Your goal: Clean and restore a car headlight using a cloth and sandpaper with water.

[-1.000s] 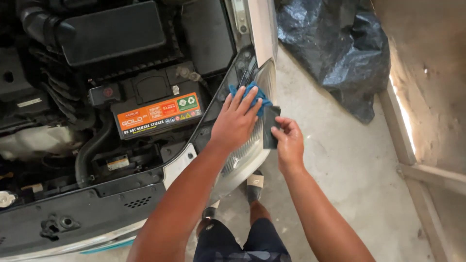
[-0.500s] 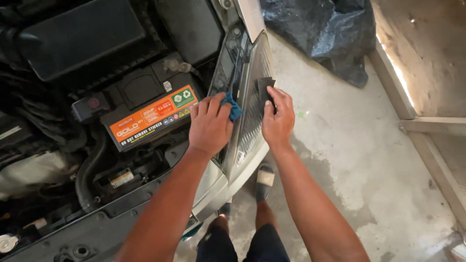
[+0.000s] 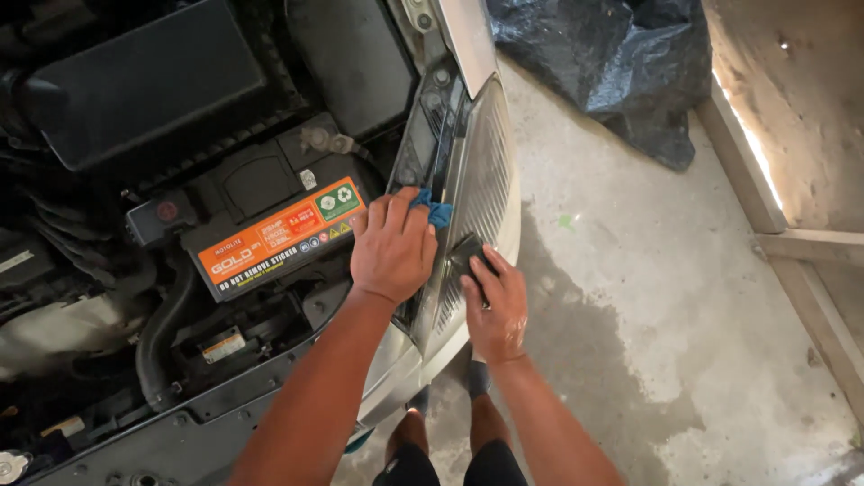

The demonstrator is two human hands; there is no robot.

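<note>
Headlight lens [image 3: 481, 180] sits under both hands: left hand [image 3: 393, 247] flat, fingers pinning blue cloth [image 3: 438, 213], right hand [image 3: 493, 301] pressing dark sanding pad [image 3: 468, 254] under fingertips; best keep pressure even, strokes overlapping

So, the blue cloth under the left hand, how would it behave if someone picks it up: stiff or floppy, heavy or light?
The blue cloth bunches in folds beneath the left hand, so it is probably soft and floppy. Only a small crumpled corner shows against the headlight, which suggests it is thin and light. It seems unlikely to roll or break.
</note>
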